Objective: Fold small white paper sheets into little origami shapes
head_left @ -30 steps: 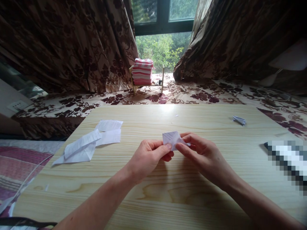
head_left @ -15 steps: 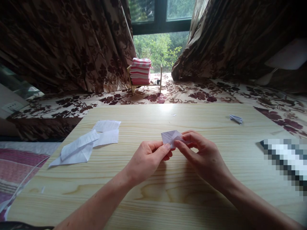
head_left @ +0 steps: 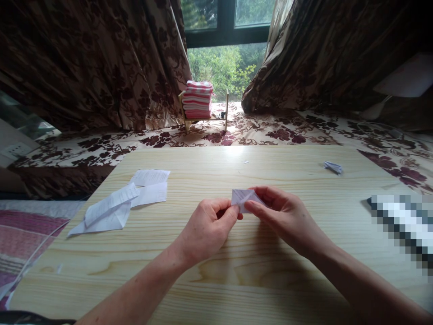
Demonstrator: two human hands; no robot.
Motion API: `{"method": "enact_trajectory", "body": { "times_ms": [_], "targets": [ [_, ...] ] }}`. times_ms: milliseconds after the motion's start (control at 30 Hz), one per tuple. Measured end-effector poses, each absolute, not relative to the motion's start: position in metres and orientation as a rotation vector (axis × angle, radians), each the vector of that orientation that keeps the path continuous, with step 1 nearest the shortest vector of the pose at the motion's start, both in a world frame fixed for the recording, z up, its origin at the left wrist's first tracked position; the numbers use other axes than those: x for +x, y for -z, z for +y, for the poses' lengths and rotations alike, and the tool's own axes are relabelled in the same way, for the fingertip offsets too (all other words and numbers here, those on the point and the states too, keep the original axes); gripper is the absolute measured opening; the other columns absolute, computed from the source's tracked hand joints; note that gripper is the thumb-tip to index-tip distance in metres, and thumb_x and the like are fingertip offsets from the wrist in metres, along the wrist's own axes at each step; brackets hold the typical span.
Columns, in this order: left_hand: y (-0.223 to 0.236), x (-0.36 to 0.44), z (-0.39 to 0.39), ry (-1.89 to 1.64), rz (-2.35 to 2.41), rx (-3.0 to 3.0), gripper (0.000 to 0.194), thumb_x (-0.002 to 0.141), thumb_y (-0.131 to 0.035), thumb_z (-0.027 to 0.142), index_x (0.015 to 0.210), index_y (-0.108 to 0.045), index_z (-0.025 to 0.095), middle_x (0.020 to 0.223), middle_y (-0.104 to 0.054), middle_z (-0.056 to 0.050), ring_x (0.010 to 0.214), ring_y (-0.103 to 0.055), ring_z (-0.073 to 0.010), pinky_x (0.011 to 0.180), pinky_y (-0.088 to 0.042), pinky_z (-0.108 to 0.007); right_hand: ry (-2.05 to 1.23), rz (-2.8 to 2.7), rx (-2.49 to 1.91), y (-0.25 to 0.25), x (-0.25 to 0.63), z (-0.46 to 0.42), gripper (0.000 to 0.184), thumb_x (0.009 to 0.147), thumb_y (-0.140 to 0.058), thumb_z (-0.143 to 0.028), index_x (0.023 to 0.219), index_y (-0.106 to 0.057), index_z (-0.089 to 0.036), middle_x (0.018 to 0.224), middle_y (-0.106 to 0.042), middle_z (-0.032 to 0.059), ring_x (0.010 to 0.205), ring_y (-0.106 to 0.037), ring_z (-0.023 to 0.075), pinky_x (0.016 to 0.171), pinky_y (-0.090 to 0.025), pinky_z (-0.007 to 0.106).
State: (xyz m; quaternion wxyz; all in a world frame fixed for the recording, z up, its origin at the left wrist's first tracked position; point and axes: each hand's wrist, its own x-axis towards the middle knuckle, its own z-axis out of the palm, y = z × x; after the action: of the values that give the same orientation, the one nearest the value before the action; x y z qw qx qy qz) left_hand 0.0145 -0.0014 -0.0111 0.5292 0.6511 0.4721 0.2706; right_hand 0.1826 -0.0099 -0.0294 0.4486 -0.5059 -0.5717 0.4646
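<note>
Between my two hands, above the middle of the wooden table [head_left: 162, 253], is a small folded piece of white paper [head_left: 241, 195] with faint print on it. My left hand [head_left: 216, 225] pinches its lower left corner between thumb and fingers. On the other side, my right hand [head_left: 275, 207] grips the right part, thumb across the front and fingers behind. The paper's right end is partly hidden by those fingers.
Torn printed paper sheets [head_left: 110, 210] lie at the left of the table. A small folded paper piece [head_left: 333, 168] rests at the back right, and a pixelated object [head_left: 402, 225] at the right edge. Pink towels [head_left: 198, 101] are stacked on a small stand beyond the table.
The paper has turned in my hands, so its pointed top now shows as a flatter edge. My right hand has shifted slightly, its thumb lying flatter across the paper.
</note>
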Motion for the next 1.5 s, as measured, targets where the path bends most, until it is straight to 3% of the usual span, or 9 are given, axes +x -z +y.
{"method": "enact_trajectory", "body": {
  "times_ms": [100, 233, 300, 433, 567, 733, 1133, 1500],
  "targets": [
    [0.0115, 0.0147, -0.0019, -0.655, 1.121, 1.559, 0.026, 0.085, -0.045, 0.031, 0.065, -0.053, 0.015, 0.055, -0.032, 0.005, 0.05, -0.027, -0.0075, 0.046, -0.022, -0.022, -1.203, -1.407, -1.288, 0.025, 0.1824, -0.01, 0.021, 0.076, -0.064, -0.037, 0.071, -0.065, -0.017, 0.064, -0.063, -0.0007, 0.059, -0.056, 0.0118, 0.055, -0.044, 0.023],
    [0.0111, 0.0135, -0.0001, -0.692, 1.099, 1.565, 0.03, 0.085, -0.046, 0.033, 0.062, -0.051, 0.015, 0.058, -0.042, 0.003, 0.055, -0.036, -0.0085, 0.051, -0.028, -0.022, -1.192, -1.367, -1.3, 0.0234, 0.1828, -0.0101, 0.024, 0.075, -0.065, -0.038, 0.065, -0.062, -0.017, 0.054, -0.054, -0.0033, 0.051, -0.047, 0.0086, 0.049, -0.038, 0.021],
    [0.0106, 0.0128, 0.0015, -0.707, 1.106, 1.528, 0.032, 0.086, -0.046, 0.034, 0.062, -0.053, 0.014, 0.059, -0.047, 0.001, 0.057, -0.04, -0.0091, 0.053, -0.031, -0.022, -1.186, -1.396, -1.302, 0.0242, 0.1839, -0.0104, 0.024, 0.077, -0.062, -0.04, 0.071, -0.063, -0.017, 0.06, -0.057, -0.0016, 0.054, -0.049, 0.0094, 0.05, -0.039, 0.022],
    [0.0109, 0.0124, 0.0042, -0.786, 1.137, 1.353, 0.033, 0.085, -0.049, 0.032, 0.061, -0.057, 0.011, 0.061, -0.055, -0.001, 0.059, -0.047, -0.0097, 0.058, -0.036, -0.022, -0.92, -1.437, -1.276, 0.0262, 0.1852, -0.0119, 0.025, 0.075, -0.066, -0.037, 0.092, -0.059, -0.021, 0.093, -0.061, 0.0039, 0.081, -0.058, 0.0161, 0.063, -0.047, 0.026],
    [0.0123, 0.0131, 0.0045, -0.813, 1.115, 1.25, 0.031, 0.082, -0.052, 0.032, 0.062, -0.06, 0.01, 0.064, -0.058, -0.003, 0.062, -0.051, -0.0106, 0.062, -0.039, -0.023, -0.765, -1.57, -1.232, 0.0284, 0.1835, -0.0127, 0.012, 0.078, -0.063, -0.03, 0.085, -0.061, -0.021, 0.102, -0.054, 0.005, 0.089, -0.057, 0.017, 0.068, -0.048, 0.027],
    [0.0119, 0.0137, 0.0041, -0.801, 1.051, 1.189, 0.028, 0.079, -0.056, 0.034, 0.065, -0.062, 0.01, 0.065, -0.059, -0.003, 0.061, -0.053, -0.0113, 0.061, -0.042, -0.024, -0.844, -1.588, -1.165, 0.0298, 0.1807, -0.0125, 0.01, 0.081, -0.059, -0.026, 0.074, -0.06, -0.019, 0.094, -0.055, 0.0047, 0.082, -0.058, 0.016, 0.069, -0.048, 0.029],
    [0.013, 0.015, 0.004, -0.794, 1.038, 1.29, 0.029, 0.081, -0.055, 0.03, 0.062, -0.063, 0.011, 0.061, -0.059, -0.002, 0.061, -0.053, -0.0104, 0.061, -0.043, -0.022, -0.944, -1.503, -1.166, 0.0328, 0.182, -0.0093, 0.013, 0.081, -0.061, -0.029, 0.073, -0.062, -0.018, 0.09, -0.06, 0.0048, 0.083, -0.059, 0.0169, 0.071, -0.046, 0.029],
    [0.0104, 0.0149, -0.0011, -0.723, 1.075, 1.502, 0.03, 0.083, -0.05, 0.03, 0.059, -0.054, 0.013, 0.058, -0.049, 0.001, 0.058, -0.042, -0.0095, 0.054, -0.032, -0.022, -1.12, -1.396, -1.269, 0.031, 0.182, -0.0098, 0.02, 0.08, -0.063, -0.037, 0.078, -0.065, -0.017, 0.074, -0.067, 0.0012, 0.067, -0.06, 0.0129, 0.061, -0.045, 0.024]
  ]
}}
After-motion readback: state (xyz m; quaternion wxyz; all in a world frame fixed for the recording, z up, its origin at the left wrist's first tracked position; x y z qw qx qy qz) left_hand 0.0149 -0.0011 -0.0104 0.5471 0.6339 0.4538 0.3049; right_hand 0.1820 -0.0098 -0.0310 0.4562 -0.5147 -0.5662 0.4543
